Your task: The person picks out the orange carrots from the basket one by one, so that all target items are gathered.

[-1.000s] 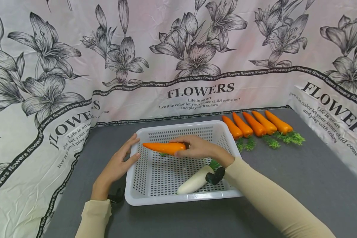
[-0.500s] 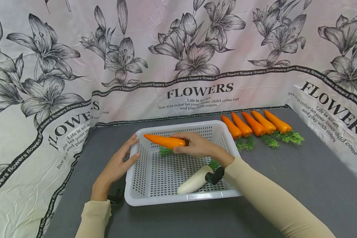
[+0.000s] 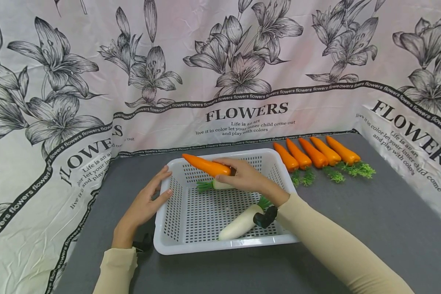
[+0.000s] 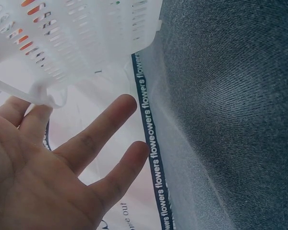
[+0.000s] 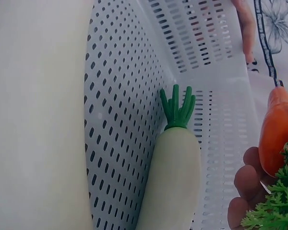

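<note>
My right hand (image 3: 244, 175) grips an orange carrot (image 3: 206, 165) by its thick end, above the far half of a white perforated basket (image 3: 220, 246). The carrot's tip points left and away, and its feathery green top (image 5: 273, 206) shows in the right wrist view. Below this hand lies a white radish (image 5: 173, 177) with green stalks, largely covered in the head view. Another white radish (image 3: 239, 224) rests in the basket's near right part. At the basket's left rim, my left hand (image 3: 145, 208) touches with thumb and fingers, two of them extended straight in the left wrist view.
Several more carrots (image 3: 314, 153) with leafy tops lie in a row on the grey table (image 3: 371, 216), right of the basket. A floral printed cloth (image 3: 242, 118) rises behind the table and along both sides.
My right hand has raised the carrot's tip and swung it away from me, uncovering the far radish's stalks and part of its white body. My left hand stays at the rim.
</note>
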Demonstrator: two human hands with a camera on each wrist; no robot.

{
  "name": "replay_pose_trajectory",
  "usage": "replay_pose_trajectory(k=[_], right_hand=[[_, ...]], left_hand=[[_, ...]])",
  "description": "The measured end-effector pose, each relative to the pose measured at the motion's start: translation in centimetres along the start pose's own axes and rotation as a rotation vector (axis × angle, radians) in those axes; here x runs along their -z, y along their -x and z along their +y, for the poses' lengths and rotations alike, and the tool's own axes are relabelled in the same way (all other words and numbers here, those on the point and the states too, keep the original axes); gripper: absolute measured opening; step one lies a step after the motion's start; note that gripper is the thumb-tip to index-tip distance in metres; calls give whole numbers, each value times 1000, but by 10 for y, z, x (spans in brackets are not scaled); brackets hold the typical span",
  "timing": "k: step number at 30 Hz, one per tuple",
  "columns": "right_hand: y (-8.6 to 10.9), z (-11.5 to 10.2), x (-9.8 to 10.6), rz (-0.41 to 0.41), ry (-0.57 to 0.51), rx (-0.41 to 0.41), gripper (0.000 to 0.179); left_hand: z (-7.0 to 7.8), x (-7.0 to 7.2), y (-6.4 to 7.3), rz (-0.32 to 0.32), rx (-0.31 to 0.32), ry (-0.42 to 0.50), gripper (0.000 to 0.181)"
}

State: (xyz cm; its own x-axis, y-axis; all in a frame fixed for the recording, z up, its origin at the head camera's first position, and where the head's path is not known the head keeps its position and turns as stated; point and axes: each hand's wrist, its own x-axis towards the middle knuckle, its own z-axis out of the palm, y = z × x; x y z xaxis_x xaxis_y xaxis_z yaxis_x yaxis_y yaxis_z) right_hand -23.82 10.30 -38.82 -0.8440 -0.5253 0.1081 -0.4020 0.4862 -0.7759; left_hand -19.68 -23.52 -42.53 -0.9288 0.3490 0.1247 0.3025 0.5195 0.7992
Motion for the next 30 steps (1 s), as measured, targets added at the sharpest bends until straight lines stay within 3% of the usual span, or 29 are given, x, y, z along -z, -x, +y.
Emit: replay_pose_trajectory(k=[19, 30], right_hand=[[-1, -7, 7, 99, -67, 2, 52], [4, -22, 41, 94, -50, 34, 53]], left_hand=[[-2, -1, -1, -11, -10, -20, 60], [-3, 0, 0, 1, -33, -46, 59]])
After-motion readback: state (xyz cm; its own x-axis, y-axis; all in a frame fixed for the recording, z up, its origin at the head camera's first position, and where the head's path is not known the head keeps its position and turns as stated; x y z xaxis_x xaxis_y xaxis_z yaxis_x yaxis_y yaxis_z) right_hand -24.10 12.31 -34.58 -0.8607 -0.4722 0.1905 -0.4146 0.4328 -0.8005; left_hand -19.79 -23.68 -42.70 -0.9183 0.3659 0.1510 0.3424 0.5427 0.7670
